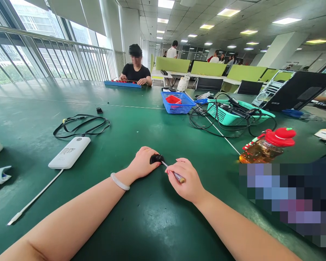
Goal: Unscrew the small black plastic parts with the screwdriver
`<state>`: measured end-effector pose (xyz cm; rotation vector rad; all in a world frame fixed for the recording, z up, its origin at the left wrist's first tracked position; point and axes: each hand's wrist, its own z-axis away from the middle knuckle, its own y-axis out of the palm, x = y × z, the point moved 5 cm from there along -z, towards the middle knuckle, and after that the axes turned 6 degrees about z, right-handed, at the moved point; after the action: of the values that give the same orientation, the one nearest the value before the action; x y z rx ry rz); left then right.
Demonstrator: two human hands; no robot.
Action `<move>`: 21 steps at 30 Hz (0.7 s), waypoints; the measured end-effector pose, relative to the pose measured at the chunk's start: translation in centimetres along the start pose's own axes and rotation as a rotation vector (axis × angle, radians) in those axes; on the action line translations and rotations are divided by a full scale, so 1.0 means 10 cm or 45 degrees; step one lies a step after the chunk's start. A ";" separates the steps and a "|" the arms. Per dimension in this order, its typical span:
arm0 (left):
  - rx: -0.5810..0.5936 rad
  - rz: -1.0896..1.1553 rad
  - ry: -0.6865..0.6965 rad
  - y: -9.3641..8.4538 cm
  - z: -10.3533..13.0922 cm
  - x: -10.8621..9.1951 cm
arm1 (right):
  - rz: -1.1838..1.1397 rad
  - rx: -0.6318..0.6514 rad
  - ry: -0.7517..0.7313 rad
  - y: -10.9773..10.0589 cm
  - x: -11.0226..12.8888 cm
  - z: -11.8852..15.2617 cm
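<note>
A small black part (156, 158) is pinched on the green table (152, 217) by the left hand (142, 163), whose fingers are curled together over it, so that most of its shape is hidden. A thin metal tool (172, 173) is gripped by the right hand (185, 178); its tip meets the part, and its handle is largely covered. A white power bank (69, 152) lies well apart.

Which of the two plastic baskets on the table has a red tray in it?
The blue basket, left of the teal basket, which holds only tangled black cables.
</note>
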<state>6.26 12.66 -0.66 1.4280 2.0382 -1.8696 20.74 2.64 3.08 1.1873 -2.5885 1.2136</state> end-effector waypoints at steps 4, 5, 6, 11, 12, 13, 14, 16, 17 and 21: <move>-0.003 0.006 0.006 -0.01 0.01 -0.01 | -0.053 -0.029 0.064 0.00 -0.04 0.00; -0.002 0.005 0.011 -0.01 0.01 -0.01 | -0.066 -0.037 0.085 -0.01 -0.05 0.00; 0.001 0.004 0.016 -0.01 0.01 -0.02 | -0.080 -0.045 0.109 -0.01 -0.06 0.00; 0.010 0.015 0.005 -0.01 0.01 0.00 | -0.179 -0.050 0.300 -0.03 -0.14 0.00; 0.010 0.018 -0.004 0.00 0.01 0.00 | -0.194 -0.050 0.341 -0.03 -0.16 0.01; 0.010 0.020 -0.009 0.00 0.01 0.00 | -0.207 -0.048 0.383 -0.02 -0.18 0.01; 0.009 0.019 -0.011 0.00 0.01 0.01 | -0.220 -0.047 0.422 -0.02 -0.20 0.02; 0.008 0.016 -0.009 0.00 0.01 0.01 | -0.249 -0.045 0.496 -0.01 -0.24 0.03; 0.006 0.014 -0.005 0.00 0.02 0.00 | -0.265 -0.044 0.527 0.00 -0.26 0.04; -0.008 0.008 0.006 -0.01 0.03 -0.02 | -0.332 -0.024 0.616 0.03 -0.32 0.06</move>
<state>6.12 12.37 -0.55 1.4371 2.0373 -1.8575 22.96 4.37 1.36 1.0289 -2.0244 1.2305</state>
